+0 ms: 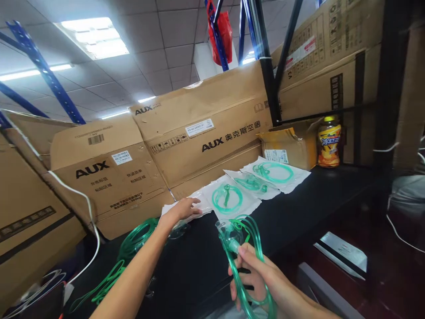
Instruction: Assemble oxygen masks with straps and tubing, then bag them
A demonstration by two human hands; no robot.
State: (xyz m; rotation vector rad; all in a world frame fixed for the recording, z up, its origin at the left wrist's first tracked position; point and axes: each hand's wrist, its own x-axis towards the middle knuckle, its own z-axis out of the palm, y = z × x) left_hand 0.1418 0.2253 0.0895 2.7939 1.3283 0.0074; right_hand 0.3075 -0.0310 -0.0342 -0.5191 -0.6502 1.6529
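My right hand [262,270] is closed on a clear green oxygen mask [229,230], gripping it near its pale connector. Loops of green tubing hang from the mask and around the fingers. At the back of the black table, my left hand [184,210] reaches over a white pouch [203,201], fingers stretched out; whether they touch it is hard to tell. To its right lie several flat pouches, among them one pouch [215,188] with a coiled green tube inside and another pouch [300,175] at the far right end.
Coiled green tubing [137,239] and green straps [106,283] lie left of my forearm. Large cardboard boxes [206,133] wall the table's back. A drink bottle [329,141] stands right of a small open carton [288,148]. A silver packet [343,252] is at the right.
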